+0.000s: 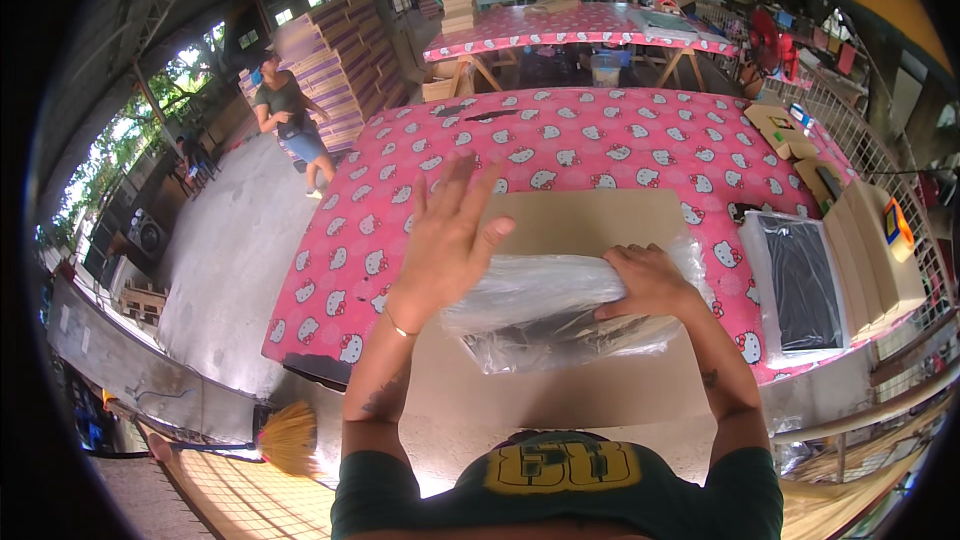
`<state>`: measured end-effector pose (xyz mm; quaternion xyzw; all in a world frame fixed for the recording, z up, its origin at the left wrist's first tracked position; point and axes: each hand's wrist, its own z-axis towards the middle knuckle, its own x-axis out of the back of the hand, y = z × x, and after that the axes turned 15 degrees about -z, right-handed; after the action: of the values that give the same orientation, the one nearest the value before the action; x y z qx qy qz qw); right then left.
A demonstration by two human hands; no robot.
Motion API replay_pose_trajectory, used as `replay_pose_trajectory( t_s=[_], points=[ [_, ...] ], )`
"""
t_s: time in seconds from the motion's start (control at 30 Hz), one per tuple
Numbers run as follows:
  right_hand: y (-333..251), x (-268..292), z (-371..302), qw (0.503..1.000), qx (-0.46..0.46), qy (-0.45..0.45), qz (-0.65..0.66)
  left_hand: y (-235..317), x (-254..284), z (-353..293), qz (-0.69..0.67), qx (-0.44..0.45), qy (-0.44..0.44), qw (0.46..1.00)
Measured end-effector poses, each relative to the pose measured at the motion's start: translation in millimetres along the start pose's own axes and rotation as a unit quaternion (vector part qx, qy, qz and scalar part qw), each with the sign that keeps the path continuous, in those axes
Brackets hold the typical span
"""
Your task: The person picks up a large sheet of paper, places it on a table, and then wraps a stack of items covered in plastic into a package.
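A dark flat item wrapped in clear plastic (540,335) lies in front of me on a brown cardboard sheet (590,215). The loose plastic is bunched and folded over its upper side. My right hand (645,278) grips the right part of the wrapping, thumb on the near side and fingers on the far side. Raised above the left end of the package is my left hand (450,230), palm down with its fingers spread, holding nothing. A thin bracelet circles the left wrist.
The table has a pink cartoon-cat cover (600,130). On its right lie another plastic-wrapped dark panel (797,283), folded cardboard (865,250) and an orange tape dispenser (898,230). A broom (288,438) is at lower left. A person (287,110) walks near stacked boxes (335,70).
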<state>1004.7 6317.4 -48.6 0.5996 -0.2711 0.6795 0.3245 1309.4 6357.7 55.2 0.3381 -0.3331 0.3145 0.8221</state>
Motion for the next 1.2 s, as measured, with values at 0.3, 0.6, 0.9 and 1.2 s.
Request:
replay_pose_trajectory(
  t_s=[0.3,0.6,0.9,1.2],
  points=[
    [-6,1,4,1.0,0.009,0.001,0.009,-31,-76,-35,0.021,0.122,-0.263,0.957],
    [-6,9,0,1.0,0.0,-0.012,0.018,5,-104,-37,-0.001,-0.031,-0.196,0.98],
    [54,-26,-101,0.828,-0.111,0.346,0.426,4,-105,-54,-0.012,-0.013,-0.184,0.983],
    [47,-219,-101,0.752,-0.283,0.272,0.529,-2,-106,-59,0.006,-0.025,-0.161,0.987]
  ],
)
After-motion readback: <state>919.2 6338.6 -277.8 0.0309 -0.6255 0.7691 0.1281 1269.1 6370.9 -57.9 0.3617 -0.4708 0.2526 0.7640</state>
